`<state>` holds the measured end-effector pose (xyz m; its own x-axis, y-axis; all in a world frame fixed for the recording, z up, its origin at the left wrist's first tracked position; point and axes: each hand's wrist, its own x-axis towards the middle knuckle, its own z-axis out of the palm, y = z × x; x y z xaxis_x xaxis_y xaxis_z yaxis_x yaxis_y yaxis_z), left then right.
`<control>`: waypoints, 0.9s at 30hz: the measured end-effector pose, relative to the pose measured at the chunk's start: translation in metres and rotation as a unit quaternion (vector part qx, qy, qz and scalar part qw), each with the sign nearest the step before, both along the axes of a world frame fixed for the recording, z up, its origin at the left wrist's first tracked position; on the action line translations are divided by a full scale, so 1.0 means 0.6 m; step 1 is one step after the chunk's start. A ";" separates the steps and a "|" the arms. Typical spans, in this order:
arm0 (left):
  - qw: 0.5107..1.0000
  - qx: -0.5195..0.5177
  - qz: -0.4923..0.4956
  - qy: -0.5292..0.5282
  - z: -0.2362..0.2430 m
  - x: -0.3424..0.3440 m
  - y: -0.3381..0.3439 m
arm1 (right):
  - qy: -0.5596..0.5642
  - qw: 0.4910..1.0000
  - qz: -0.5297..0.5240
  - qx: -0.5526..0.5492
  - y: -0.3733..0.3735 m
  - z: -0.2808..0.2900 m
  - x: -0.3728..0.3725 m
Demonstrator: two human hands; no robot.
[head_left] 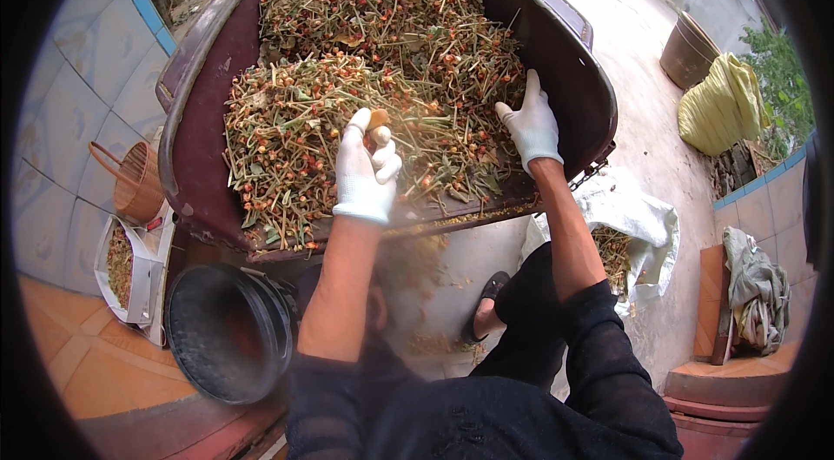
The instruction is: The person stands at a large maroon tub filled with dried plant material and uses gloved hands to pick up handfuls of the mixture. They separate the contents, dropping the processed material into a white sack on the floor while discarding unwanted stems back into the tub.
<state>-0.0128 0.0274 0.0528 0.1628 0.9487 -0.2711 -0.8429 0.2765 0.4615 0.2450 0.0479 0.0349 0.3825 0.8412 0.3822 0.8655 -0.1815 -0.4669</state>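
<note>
A heap of dry plant stalks (300, 134) with small orange-red bits and pale green leaves fills much of a maroon cart bed (201, 143). Both hands wear white knit gloves. My left hand (367, 173) is over the near middle of the heap, its fingers curled around a small orange-brown plant piece (378, 119); whether it is a leaf or a pod I cannot make out. My right hand (532, 127) lies at the heap's right edge, thumb and fingers spread, touching the stalks and holding nothing I can see.
Below the bed's near edge, a black bucket (221, 334) stands left and a white woven sack (647, 230) with stalks right. A wicker basket (137, 182) and white bag (148, 273) are far left. A yellow sack (723, 104) and brown bucket (689, 52) stand at right.
</note>
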 end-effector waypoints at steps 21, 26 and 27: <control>0.999 0.004 -0.007 0.041 -0.018 0.005 0.013 | -0.034 0.905 0.392 0.163 -0.040 -0.021 -0.138; 0.999 0.014 -0.023 0.025 -0.020 0.015 0.012 | 0.048 0.946 0.287 0.144 -0.037 -0.023 -0.064; 0.999 0.013 -0.022 0.027 -0.016 0.012 0.011 | 0.057 0.953 0.251 0.160 -0.032 -0.023 -0.052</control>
<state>-0.0056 0.0341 0.0435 0.1897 0.9480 -0.2555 -0.8038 0.2994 0.5140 0.2136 0.0288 0.0211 0.0165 0.7760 0.6305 0.7456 0.4106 -0.5248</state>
